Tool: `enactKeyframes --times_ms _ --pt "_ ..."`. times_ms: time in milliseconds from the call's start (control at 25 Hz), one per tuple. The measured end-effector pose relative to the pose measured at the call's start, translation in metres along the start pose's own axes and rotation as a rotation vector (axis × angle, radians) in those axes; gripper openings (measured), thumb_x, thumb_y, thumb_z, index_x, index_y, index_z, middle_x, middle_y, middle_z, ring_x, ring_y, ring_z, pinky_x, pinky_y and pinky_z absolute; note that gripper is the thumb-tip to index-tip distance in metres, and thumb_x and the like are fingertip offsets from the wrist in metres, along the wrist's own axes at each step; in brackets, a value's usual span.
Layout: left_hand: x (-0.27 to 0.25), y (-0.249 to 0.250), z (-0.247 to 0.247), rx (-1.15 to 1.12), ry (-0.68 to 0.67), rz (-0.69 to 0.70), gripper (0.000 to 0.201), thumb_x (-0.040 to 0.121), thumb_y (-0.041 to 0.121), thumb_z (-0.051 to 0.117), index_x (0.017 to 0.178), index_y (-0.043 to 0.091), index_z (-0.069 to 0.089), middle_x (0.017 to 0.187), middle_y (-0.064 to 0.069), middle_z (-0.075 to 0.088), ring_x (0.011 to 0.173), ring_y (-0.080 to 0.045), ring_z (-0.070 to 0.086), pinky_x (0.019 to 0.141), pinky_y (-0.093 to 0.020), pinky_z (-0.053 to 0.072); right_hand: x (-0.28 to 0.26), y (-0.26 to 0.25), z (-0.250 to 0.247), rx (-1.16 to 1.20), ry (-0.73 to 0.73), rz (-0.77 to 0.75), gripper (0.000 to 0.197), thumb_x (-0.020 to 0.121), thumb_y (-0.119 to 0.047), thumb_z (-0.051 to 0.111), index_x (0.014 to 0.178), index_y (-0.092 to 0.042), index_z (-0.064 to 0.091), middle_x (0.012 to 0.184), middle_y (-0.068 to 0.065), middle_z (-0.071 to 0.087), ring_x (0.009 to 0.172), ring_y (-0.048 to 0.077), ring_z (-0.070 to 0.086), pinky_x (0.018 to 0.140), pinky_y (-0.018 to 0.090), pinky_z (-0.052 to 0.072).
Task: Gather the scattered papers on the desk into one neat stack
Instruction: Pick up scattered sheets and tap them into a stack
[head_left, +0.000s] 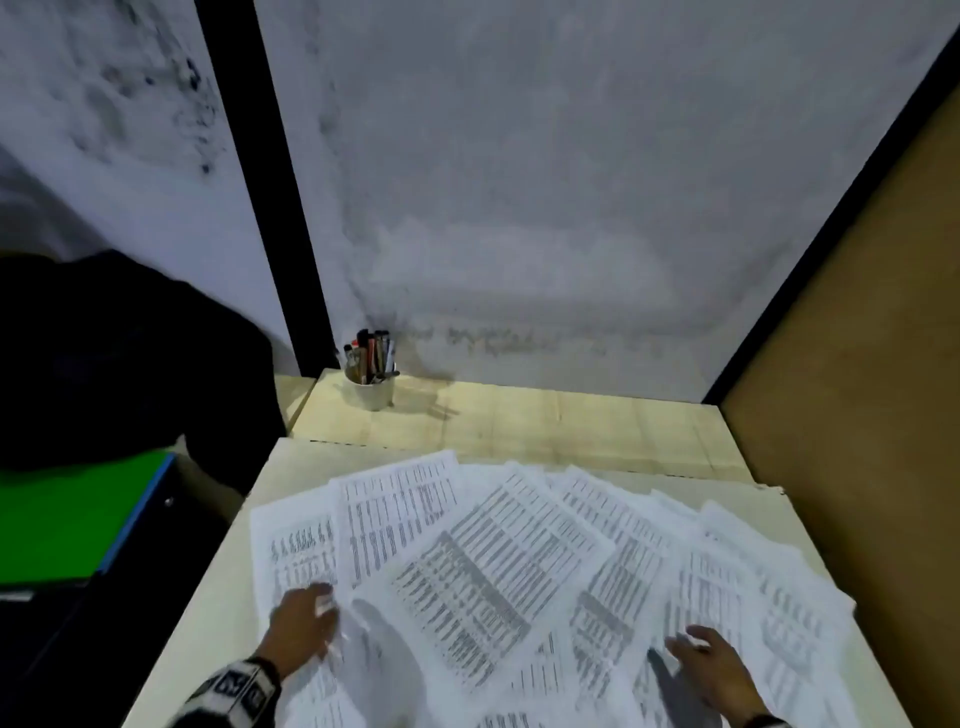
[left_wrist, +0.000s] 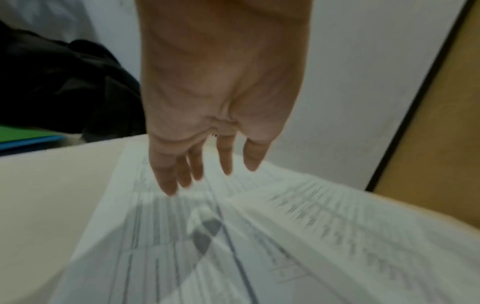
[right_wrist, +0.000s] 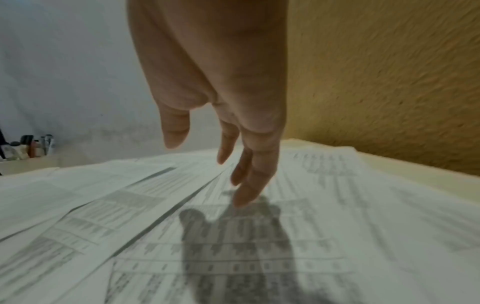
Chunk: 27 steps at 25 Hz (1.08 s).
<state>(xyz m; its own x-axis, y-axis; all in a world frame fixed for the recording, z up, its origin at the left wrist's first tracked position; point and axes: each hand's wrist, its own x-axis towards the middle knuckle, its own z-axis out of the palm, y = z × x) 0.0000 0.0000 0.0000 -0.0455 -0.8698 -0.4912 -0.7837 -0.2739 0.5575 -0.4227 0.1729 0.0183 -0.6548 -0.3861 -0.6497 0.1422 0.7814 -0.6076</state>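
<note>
White papers (head_left: 498, 561) fanned to desk (head_left: 208, 597) right edge.

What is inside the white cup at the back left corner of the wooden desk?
The white cup holds a bunch of upright pens and markers, mostly dark, one with some red. Their lower ends and the cup's bottom are hidden by its wall, so an exact count is unclear.

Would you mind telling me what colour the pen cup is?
The pen cup is white, clearest in the head view.
</note>
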Motion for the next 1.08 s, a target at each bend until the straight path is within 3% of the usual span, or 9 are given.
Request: enactKeyframes --times_ms 40,160,280,400,560,720,880,1000,1080 --pt "0.009 -0.005 0.003 0.044 0.05 -0.076 0.041 0.086 0.019 0.055 0.126 0.007 0.049 0.119 -0.017 0.058 0.086 -0.021 0.062 0.096 -0.035 0.042 0.011 -0.005 0.003 -0.005 0.024 -0.08 0.073 0.068 -0.024 0.079 0.127 0.001 0.045 0.135 0.024 0.047 0.113 0.037 0.052 0.092 0.036 0.045" --pt "0.018 -0.009 0.002 0.238 0.127 -0.319 0.052 0.085 0.032 0.052 0.132 0.014 0.038 0.137 -0.017 0.039 0.122 -0.033 0.04 0.106 -0.039 0.033 0.016 -0.022 0.034 -0.196 0.098 -0.074 0.084 0.074 -0.035 0.072 0.139 0.0 0.03 0.141 0.026 0.038 0.129 0.04 0.037 0.105 0.044 0.034" --pt "0.024 -0.002 0.008 -0.028 0.224 -0.308 0.06 0.082 0.023 0.059 0.135 0.004 0.035 0.138 -0.026 0.033 0.123 -0.044 0.035 0.102 -0.048 0.036 0.011 -0.047 0.067 -0.3 0.211 -0.104 0.085 0.072 -0.033 0.073 0.138 -0.003 0.027 0.134 0.028 0.041 0.125 0.042 0.038 0.096 0.044 0.038" --pt "0.031 0.01 0.015 -0.167 0.206 -0.229 0.067 0.082 0.014 0.061 0.138 -0.002 0.027 0.142 -0.029 0.027 0.127 -0.044 0.033 0.106 -0.049 0.033 0.016 -0.063 0.094 -0.276 0.221 -0.157 0.093 0.069 -0.017 0.075 0.144 -0.01 0.02 0.143 0.023 0.035 0.13 0.039 0.035 0.102 0.046 0.036" --pt "0.035 0.019 0.026 -0.284 0.157 -0.159 0.074 0.082 0.012 0.063 0.14 -0.002 0.019 0.149 -0.024 0.019 0.134 -0.039 0.029 0.112 -0.045 0.027 0.02 -0.067 0.113 -0.08 -0.094 -0.275 0.089 0.079 0.008 0.063 0.148 -0.01 0.01 0.155 0.014 0.021 0.142 0.03 0.023 0.113 0.041 0.025" --pt "0.038 0.029 0.029 -0.385 0.032 -0.145 0.072 0.08 0.009 0.065 0.139 -0.001 0.024 0.141 -0.025 0.041 0.125 -0.038 0.045 0.104 -0.046 0.037 0.014 -0.075 0.129 -0.057 -0.219 -0.301 0.084 0.08 -0.01 0.068 0.146 -0.003 0.016 0.152 0.017 0.026 0.139 0.032 0.028 0.11 0.038 0.029" --pt "0.034 0.038 0.04 -0.386 -0.199 -0.041 0.055 0.082 0.004 0.061 0.132 0.001 0.038 0.121 -0.013 0.056 0.105 -0.031 0.057 0.087 -0.04 0.05 -0.002 -0.071 0.153 0.084 -0.374 -0.307 0.097 0.063 -0.017 0.084 0.141 -0.001 0.028 0.146 0.01 0.037 0.135 0.027 0.034 0.111 0.04 0.029" --pt "0.031 0.038 0.047 -0.364 -0.239 0.043 0.059 0.082 0.005 0.061 0.136 0.008 0.036 0.13 -0.013 0.054 0.113 -0.034 0.055 0.091 -0.044 0.048 -0.008 -0.071 0.16 0.189 -0.435 -0.259 0.066 0.072 0.013 0.068 0.131 0.003 0.041 0.13 0.013 0.051 0.122 0.027 0.047 0.098 0.036 0.038" --pt "0.03 0.036 0.05 -0.429 -0.284 0.101 0.063 0.08 0.002 0.062 0.136 0.009 0.035 0.13 -0.017 0.054 0.114 -0.032 0.055 0.099 -0.047 0.044 -0.014 -0.073 0.159 0.156 -0.465 -0.242 0.05 0.073 0.017 0.064 0.118 -0.001 0.051 0.113 0.008 0.057 0.106 0.023 0.053 0.092 0.036 0.042"
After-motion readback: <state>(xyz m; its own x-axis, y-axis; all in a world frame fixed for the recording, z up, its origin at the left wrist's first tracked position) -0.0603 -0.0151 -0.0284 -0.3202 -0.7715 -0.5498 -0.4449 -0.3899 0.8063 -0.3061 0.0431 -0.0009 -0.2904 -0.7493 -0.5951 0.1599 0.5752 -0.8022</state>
